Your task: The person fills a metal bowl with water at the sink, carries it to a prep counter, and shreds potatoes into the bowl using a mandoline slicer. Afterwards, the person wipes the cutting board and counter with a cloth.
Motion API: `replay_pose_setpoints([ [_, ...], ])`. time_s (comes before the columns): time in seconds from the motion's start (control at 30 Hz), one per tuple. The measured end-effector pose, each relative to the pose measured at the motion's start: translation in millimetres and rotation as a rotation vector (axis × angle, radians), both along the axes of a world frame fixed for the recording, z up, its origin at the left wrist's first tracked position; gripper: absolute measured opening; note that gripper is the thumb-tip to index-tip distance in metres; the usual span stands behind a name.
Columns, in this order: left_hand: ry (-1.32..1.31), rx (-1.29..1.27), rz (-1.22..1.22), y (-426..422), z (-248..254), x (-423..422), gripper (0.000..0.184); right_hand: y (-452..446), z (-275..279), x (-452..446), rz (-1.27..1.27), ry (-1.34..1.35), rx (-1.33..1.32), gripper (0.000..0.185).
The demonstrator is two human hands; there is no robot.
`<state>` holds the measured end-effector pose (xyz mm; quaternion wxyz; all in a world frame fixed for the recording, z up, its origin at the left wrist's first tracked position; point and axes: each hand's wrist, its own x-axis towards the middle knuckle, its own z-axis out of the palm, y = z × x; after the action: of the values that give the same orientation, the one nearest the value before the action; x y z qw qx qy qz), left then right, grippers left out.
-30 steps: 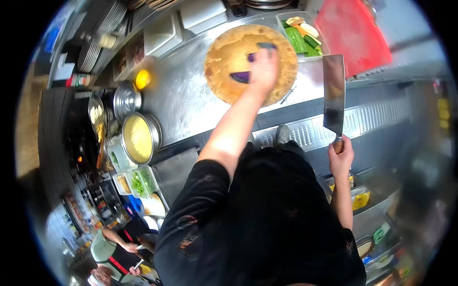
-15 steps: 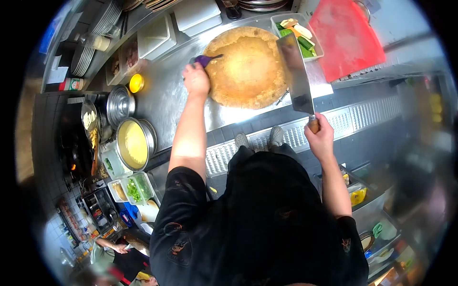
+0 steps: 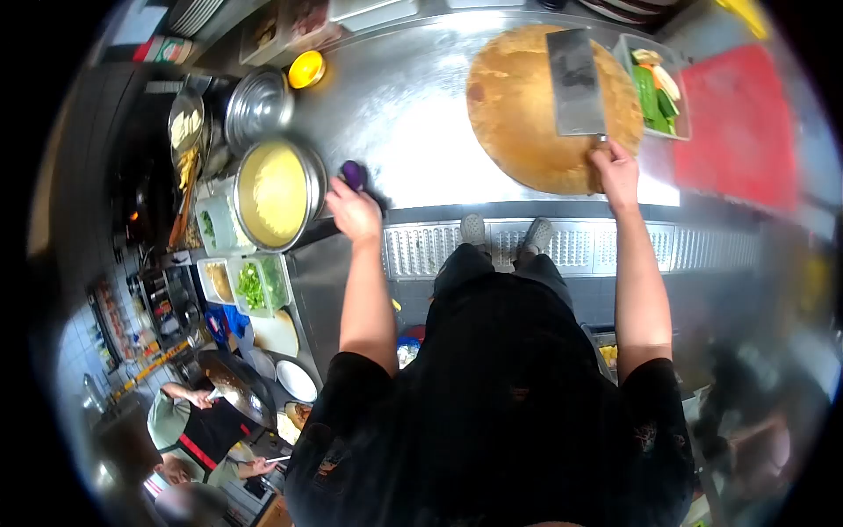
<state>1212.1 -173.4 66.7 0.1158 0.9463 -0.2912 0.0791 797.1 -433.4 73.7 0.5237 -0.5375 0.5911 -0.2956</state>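
Note:
My right hand (image 3: 616, 173) is closed around the handle of a cleaver (image 3: 576, 88). Its broad blade is over the right part of a round wooden chopping board (image 3: 507, 114); I cannot tell whether it touches the wood. My left hand (image 3: 355, 211) is near the front edge of the steel counter, closed on a purple, rounded thing (image 3: 353, 174) whose kind I cannot make out. Just left of that hand stands a metal bowl of yellow contents (image 3: 279, 195).
Cut vegetables fill a clear container (image 3: 654, 88) right of the board, beside a red sheet (image 3: 733, 123). At left are a yellow bowl (image 3: 306, 69), an empty-looking steel bowl (image 3: 259, 107) and chopped greens (image 3: 251, 285). A co-worker (image 3: 206, 430) handles a wok at lower left.
My left hand has carried the purple thing from the board's left edge, leftward and nearer the counter's front edge. The cleaver has swung from beside the board to over it. My view has shifted.

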Motion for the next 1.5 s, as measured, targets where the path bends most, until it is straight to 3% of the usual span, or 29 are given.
replay_pose_setpoints([
  [0.1,0.224,-0.017,0.179,10.6,-43.4,8.6,0.039,-9.5,3.4,14.4,0.028,0.318,-0.17,0.053],
  [0.17,0.241,-0.133,0.218,11.0,-47.8,16.5,0.037,-14.3,3.0,17.4,0.051,0.48,-0.284,0.053],
  [0.27,0.305,-0.34,0.335,-1.2,-38.5,25.8,0.035,-5.7,9.5,25.3,0.078,0.59,-0.45,0.044],
  [0.43,0.194,-0.342,0.37,-42.6,-67.0,60.2,0.03,44.0,42.3,32.6,0.026,0.555,-0.76,0.032],
  [0.5,0.096,-0.336,0.138,-64.5,-85.3,82.4,0.023,82.8,63.6,29.0,0.064,0.569,-0.852,0.031],
  [0.57,0.1,-0.339,-0.062,-103.0,-79.1,92.3,0.017,125.7,65.2,21.8,0.128,0.52,-0.739,0.03],
  [0.63,0.237,-0.317,-0.271,-142.7,-72.1,96.2,0.017,160.2,64.7,20.6,0.232,0.456,-0.697,0.03],
  [0.77,0.239,-0.353,-0.818,-210.4,-95.4,99.4,0.026,208.3,49.1,13.3,0.265,0.5,-0.491,0.029],
  [0.9,0.298,-0.143,-1.141,-220.8,-79.4,60.1,0.03,229.9,39.5,15.9,0.266,0.526,-0.457,0.03],
  [1.1,0.423,-0.023,-1.415,-172.1,-59.9,24.7,0.039,219.7,20.9,59.2,0.287,0.474,-0.477,0.033],
  [1.23,0.466,0.204,-1.518,-142.3,-45.8,6.7,0.043,202.7,-5.0,99.3,0.405,0.452,-0.539,0.042],
  [1.3,0.439,0.243,-1.536,-138.2,-44.0,5.3,0.049,198.3,-19.6,115.6,0.391,0.564,-0.497,0.047],
  [1.4,0.307,0.093,-1.37,-129.3,-28.1,5.8,0.056,188.1,-38.6,135.2,0.299,0.717,-0.389,0.052],
  [1.5,0.27,0.162,-1.184,-118.3,-31.6,8.9,0.061,186.1,-55.7,150.4,0.347,0.746,-0.317,0.054],
])
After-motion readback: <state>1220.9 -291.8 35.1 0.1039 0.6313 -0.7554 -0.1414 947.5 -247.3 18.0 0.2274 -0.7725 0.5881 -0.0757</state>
